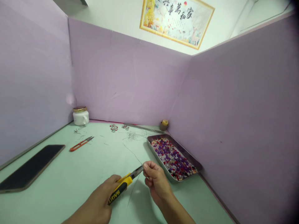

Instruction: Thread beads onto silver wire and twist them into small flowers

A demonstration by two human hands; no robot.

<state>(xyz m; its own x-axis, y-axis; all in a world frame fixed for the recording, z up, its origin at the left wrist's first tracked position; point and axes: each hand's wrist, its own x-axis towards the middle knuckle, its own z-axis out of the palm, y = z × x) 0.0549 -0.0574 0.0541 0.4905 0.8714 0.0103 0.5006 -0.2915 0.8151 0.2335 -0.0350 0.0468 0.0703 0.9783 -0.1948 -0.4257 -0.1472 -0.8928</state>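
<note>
My left hand (pixel 105 194) is wrapped round the yellow and black handles of a pair of pliers (pixel 123 186). The pliers' metal jaws point up to the right and meet the fingertips of my right hand (pixel 155 179). That hand is pinched at the jaw tips, around a thin wire (pixel 133 154). One end of the wire curves up and away over the table, and another runs down below the jaws. What exactly lies between my right fingertips is too small to make out.
Right of my hands is a metal tray (pixel 157 159) of mixed beads. Orange snips (pixel 80 145) and a dark flat device (pixel 32 168) lie left. Behind are a lidded white jar (pixel 80 117), beaded rings (pixel 114 128), loose wires (pixel 133 135) and a small yellow-topped object (pixel 164 124). Purple panels (pixel 130 81) surround the table.
</note>
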